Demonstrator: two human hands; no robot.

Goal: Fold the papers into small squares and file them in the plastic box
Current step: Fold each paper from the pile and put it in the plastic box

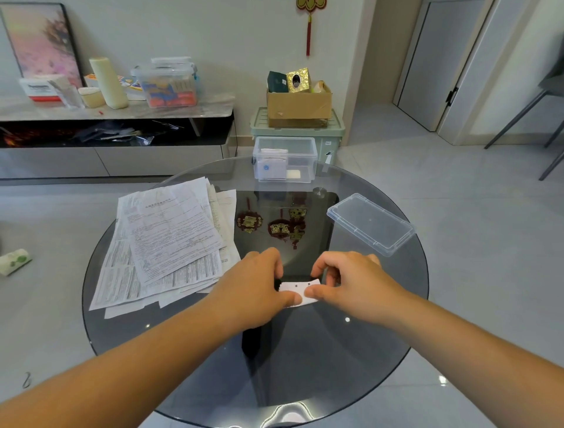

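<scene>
Glass table [385,293], left hand [255,287] and right hand [351,281] pinching folded paper [296,287], bare glass ahead

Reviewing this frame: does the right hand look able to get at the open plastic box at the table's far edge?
Probably yes. The plastic box stands lidless, its lid lying off to the right, and nothing stands between. The right hand is, though, pinching the folded paper with the left hand.

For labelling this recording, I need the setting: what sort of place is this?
Most likely a living room in a home: a low cabinet along the wall carrying household clutter, a red tasselled ornament hanging on the wall, and a round glass table in front.
</scene>
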